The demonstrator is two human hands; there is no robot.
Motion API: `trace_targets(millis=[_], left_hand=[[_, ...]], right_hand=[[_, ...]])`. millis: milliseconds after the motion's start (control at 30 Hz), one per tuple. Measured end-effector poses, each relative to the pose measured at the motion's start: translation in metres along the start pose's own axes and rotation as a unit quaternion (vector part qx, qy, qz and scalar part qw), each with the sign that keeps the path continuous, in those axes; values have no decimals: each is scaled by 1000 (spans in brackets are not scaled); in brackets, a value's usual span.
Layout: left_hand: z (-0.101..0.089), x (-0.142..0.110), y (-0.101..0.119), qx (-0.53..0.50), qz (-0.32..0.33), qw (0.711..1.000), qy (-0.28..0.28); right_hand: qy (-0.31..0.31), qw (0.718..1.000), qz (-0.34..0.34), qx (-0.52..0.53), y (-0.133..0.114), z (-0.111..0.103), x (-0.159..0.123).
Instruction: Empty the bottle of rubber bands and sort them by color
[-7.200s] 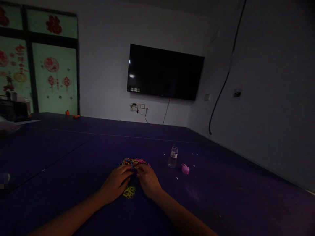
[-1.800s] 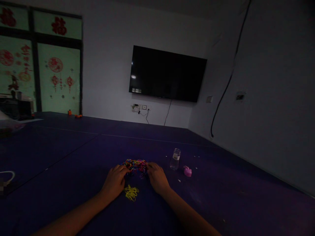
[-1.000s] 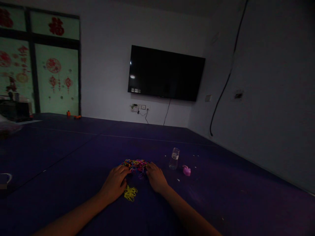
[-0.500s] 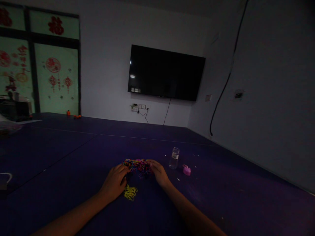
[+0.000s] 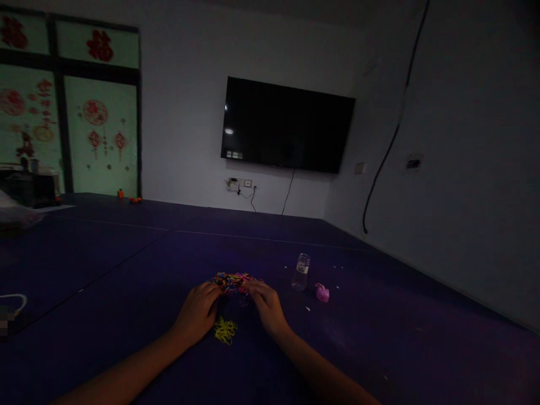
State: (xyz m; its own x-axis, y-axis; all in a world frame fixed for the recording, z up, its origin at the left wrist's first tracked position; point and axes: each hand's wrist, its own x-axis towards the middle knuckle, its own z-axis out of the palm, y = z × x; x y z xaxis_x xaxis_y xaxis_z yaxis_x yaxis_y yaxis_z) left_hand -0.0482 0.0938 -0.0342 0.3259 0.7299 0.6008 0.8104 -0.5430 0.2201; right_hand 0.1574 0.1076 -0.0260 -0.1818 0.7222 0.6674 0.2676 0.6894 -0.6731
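Glass [image 5: 124, 49] shows red “福” [image 5: 100, 46] beyond the colourful loops [image 5: 232, 282].

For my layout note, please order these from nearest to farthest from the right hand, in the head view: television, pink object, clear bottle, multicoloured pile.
From the right hand:
1. Multicoloured pile: right at the hand, toward its left.
2. Clear bottle: to its right.
3. Pink object: right of the bottle.
4. Television: on the far wall.

The desk [image 5: 202, 256] is open from the bands [image 5: 231, 281] to its far edge; rightward, a bottle [image 5: 301, 273] and pink cap [image 5: 323, 293] obstruct.
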Motion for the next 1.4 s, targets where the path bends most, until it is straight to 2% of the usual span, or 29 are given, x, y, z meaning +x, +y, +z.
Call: trace_targets(millis=[167, 333, 400, 500, 667, 833, 1000, 1400], left_hand=[[3, 2, -8, -9, -51, 998, -19], [8, 2, -12, -14, -39, 999, -24], [7, 2, -11, -16, -21, 999, -23], [4, 1, -7, -19, 11, 1000, -12], [0, 1, -2, -2, 15, 1000, -19], [0, 1, 0, -10, 32, 999, -11], [2, 1, -1, -19, 42, 999, -6], [4, -1, -3, -17, 39, 999, 0]], right_hand=[[-137, 986, -79, -59, -20, 12, -14], [-193, 960, -165, -116, -31, 14, -21], [-193, 961, -153, -127, -33, 12, -21], [-163, 969, -94, -160, -30, 8, -17], [-92, 959, -11, -268, -9, -1, -2], [-115, 937, 19, -330, 13, -6, 4], [-158, 921, 23, -355, 19, -4, 1], [-169, 927, -13, -333, 16, -6, 5]])
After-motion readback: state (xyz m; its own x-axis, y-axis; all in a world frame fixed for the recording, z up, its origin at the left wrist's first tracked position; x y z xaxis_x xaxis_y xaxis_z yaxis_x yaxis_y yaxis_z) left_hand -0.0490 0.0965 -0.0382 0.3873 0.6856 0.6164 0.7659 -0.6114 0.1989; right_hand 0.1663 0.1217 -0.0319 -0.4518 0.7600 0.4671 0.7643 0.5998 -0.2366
